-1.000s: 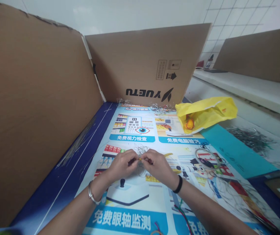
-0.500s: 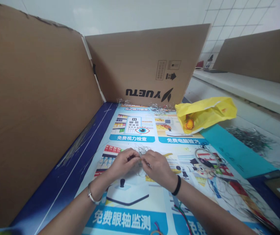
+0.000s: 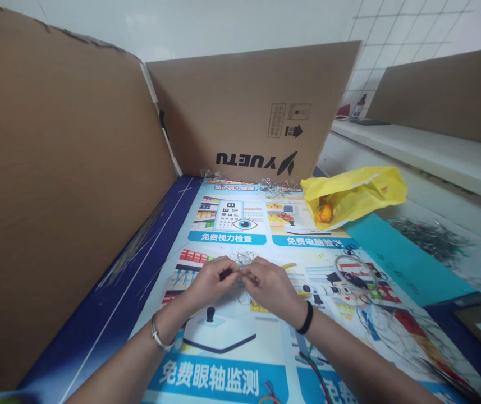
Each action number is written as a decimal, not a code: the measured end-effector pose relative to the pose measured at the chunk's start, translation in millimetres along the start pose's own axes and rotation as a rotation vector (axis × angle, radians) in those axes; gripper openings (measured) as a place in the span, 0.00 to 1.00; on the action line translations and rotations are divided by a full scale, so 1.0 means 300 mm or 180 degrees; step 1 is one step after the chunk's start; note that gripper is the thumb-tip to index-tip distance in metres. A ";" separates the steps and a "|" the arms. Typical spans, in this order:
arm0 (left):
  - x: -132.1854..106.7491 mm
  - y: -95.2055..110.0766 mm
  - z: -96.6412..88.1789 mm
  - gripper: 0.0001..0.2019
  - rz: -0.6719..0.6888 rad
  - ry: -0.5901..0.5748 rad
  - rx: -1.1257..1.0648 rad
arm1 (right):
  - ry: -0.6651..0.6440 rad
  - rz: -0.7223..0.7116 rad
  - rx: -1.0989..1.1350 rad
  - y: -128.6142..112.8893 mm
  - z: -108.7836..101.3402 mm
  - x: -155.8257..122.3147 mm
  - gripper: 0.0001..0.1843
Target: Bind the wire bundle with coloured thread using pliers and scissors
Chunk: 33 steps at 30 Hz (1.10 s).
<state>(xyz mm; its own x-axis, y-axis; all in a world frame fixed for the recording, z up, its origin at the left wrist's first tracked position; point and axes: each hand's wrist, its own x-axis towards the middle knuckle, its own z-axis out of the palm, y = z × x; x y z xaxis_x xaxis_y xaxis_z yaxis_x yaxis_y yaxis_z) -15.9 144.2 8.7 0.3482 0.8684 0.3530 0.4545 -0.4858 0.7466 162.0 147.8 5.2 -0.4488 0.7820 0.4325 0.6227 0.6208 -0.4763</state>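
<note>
My left hand (image 3: 217,279) and my right hand (image 3: 269,285) meet fingertip to fingertip above the printed sheet (image 3: 227,331). Both are closed in a pinch. Whatever sits between the fingertips is too small to make out. Just behind the fingers lies a loose tangle of thin wire (image 3: 243,256) on the sheet. To the right of my right hand a round coil of thin wire (image 3: 356,272) rests on the print.
Cardboard panels (image 3: 240,112) stand at the left and back. An open yellow bag (image 3: 353,193) with something orange inside lies at the back right. Beyond the teal strip (image 3: 404,264) is a heap of thin wire pieces (image 3: 429,241). Straight wires (image 3: 133,247) lie along the left.
My hands stay pinched together in nearly the same spot; only the fingers have shifted slightly. Everything else looks unmoved.
</note>
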 end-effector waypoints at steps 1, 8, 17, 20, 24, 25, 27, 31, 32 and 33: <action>0.000 0.000 0.000 0.06 0.0003 -0.0007 -0.0004 | -0.0017 0.0030 0.0001 0.001 0.002 0.000 0.07; 0.000 0.000 0.000 0.05 0.0002 -0.0002 0.0027 | 0.0013 0.0227 0.0397 0.003 0.008 0.003 0.09; -0.004 0.012 0.011 0.06 0.0039 0.0156 0.0243 | 0.0266 0.0196 0.0464 -0.006 0.010 -0.004 0.07; -0.009 0.012 0.021 0.06 0.0058 0.0249 0.0326 | 0.0333 0.0079 0.0350 -0.010 0.012 -0.005 0.07; -0.012 0.011 0.025 0.07 0.0106 0.0306 0.0369 | 0.0331 -0.0056 0.0404 -0.008 0.011 -0.004 0.07; -0.011 0.011 0.023 0.07 0.0117 0.0293 0.0348 | 0.0307 -0.0093 0.0446 -0.007 0.009 -0.005 0.07; -0.008 0.012 0.018 0.07 0.0122 0.0243 0.0273 | 0.0241 -0.0155 0.0497 -0.006 0.005 -0.005 0.07; -0.004 0.008 0.013 0.07 0.0134 0.0202 0.0119 | 0.0207 -0.0220 0.0422 -0.007 -0.002 -0.003 0.07; -0.004 0.006 0.013 0.06 0.0139 0.0201 0.0101 | 0.0215 -0.0231 0.0401 -0.007 -0.003 -0.002 0.07; -0.005 0.003 0.014 0.06 0.0139 0.0200 0.0092 | 0.0224 -0.0243 0.0387 -0.007 -0.002 -0.001 0.07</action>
<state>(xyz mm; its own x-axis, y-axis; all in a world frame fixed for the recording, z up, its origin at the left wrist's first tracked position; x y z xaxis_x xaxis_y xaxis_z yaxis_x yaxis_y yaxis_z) -12.7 142.1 6.6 0.3163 0.8505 0.4203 0.4640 -0.5251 0.7135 161.2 146.4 6.6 -0.4432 0.7291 0.5215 0.5044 0.6838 -0.5273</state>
